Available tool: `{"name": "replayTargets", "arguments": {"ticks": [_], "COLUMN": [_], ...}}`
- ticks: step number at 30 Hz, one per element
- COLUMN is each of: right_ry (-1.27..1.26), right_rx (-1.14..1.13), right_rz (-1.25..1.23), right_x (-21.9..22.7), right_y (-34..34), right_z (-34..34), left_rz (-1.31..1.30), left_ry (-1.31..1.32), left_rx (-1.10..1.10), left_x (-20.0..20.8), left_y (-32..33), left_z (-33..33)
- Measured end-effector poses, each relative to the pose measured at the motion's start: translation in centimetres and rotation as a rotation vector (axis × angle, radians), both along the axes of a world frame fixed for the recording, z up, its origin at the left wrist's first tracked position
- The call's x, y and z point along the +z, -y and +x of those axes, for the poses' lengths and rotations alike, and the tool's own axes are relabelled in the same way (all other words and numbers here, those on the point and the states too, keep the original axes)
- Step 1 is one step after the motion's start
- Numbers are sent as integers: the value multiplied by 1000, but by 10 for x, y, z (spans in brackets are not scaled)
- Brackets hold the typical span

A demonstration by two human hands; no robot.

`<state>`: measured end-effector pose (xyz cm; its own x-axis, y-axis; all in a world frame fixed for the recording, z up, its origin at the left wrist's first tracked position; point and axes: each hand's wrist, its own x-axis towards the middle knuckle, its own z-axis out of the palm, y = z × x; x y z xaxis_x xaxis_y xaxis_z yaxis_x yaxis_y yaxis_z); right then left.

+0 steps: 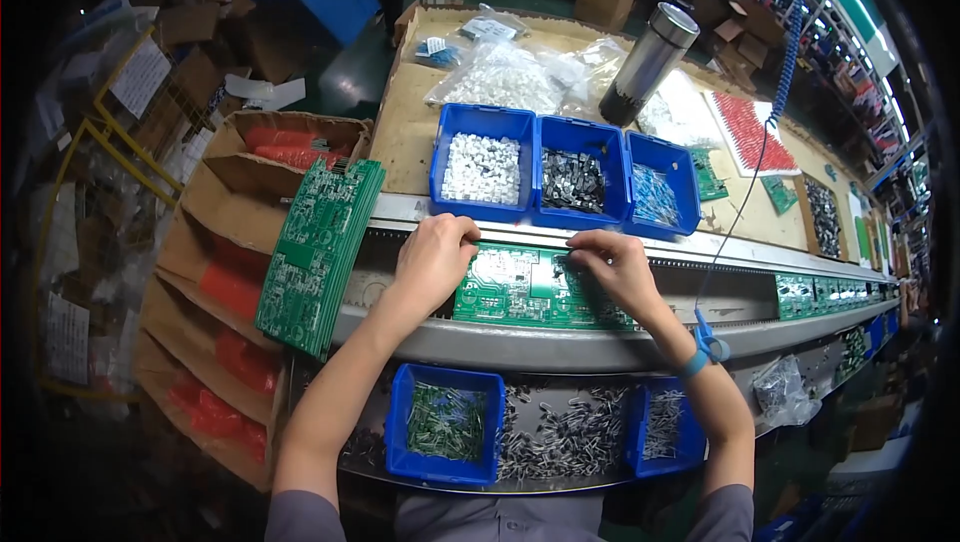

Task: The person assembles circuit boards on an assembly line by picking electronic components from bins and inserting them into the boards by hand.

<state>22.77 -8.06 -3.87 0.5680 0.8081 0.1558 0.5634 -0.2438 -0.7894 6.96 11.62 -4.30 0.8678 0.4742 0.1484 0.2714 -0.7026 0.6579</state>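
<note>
A green circuit board [530, 287] lies flat in the rail track in front of me, with small parts on its face. My left hand [437, 257] is at the board's upper left corner, fingers curled and thumb side close together; what they hold, if anything, is hidden. Over the board's upper right part, my right hand [618, 264] has its thumb and forefinger pinched together. A small dark spot shows by those fingertips, too small to name. A blue band with a coiled cord's clip [711, 342] is round my right wrist.
A stack of green boards [318, 257] leans at the left, beside cardboard dividers [215, 202]. Behind the rail stand blue bins of white [485, 167], black [572, 180] and blue parts [655, 192], and a steel flask [650, 62]. Nearer me are blue bins [445, 427] and loose leaded parts [570, 432].
</note>
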Motion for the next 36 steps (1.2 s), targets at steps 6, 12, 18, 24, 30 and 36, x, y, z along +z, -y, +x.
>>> {"name": "replayTargets", "arguments": {"ticks": [6, 12, 18, 24, 30, 36], "right_ry": [14, -8, 7, 103, 147, 136], "right_rx": [-13, -31, -40, 48, 78, 101], "right_rz": [-5, -12, -15, -1, -25, -51], "right_x": [-3, -5, -6, -6, -1, 4], "right_y": [4, 3, 3, 4, 3, 1], "right_z": [1, 0, -1, 0, -1, -1], "left_rz": [152, 283, 543, 549, 330, 292], "left_ry": [133, -218, -219, -219, -273, -258], "left_rx": [-275, -877, -816, -800, -931, -956], "left_x": [18, 33, -5, -15, -15, -12], "left_y": [44, 126, 161, 164, 161, 158], "left_z": [-22, -68, -87, -87, -84, -84]}}
